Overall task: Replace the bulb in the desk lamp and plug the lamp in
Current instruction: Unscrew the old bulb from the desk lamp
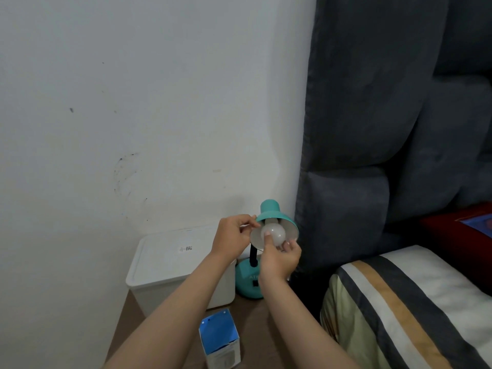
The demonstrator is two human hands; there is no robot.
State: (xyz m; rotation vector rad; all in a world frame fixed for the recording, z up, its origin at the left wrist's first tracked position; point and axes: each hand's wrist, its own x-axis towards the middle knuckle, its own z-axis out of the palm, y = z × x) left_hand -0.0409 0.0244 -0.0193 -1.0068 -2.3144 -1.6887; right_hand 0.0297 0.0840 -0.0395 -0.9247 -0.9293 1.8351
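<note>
A teal desk lamp stands on the brown table by the wall, its round base point(246, 284) behind my right wrist. Its shade point(277, 217) is tipped toward me, showing a white bulb point(275, 234) seated inside. My left hand point(233, 235) pinches the left rim of the shade. My right hand point(279, 258) reaches up from below and grips the bulb with thumb and fingertips. No cord or plug is visible.
A white lidded plastic box point(170, 265) sits left of the lamp against the wall. A blue and white bulb carton point(219, 342) stands open near the table's front edge. A dark grey padded headboard point(372, 129) and a striped pillow point(412, 310) fill the right.
</note>
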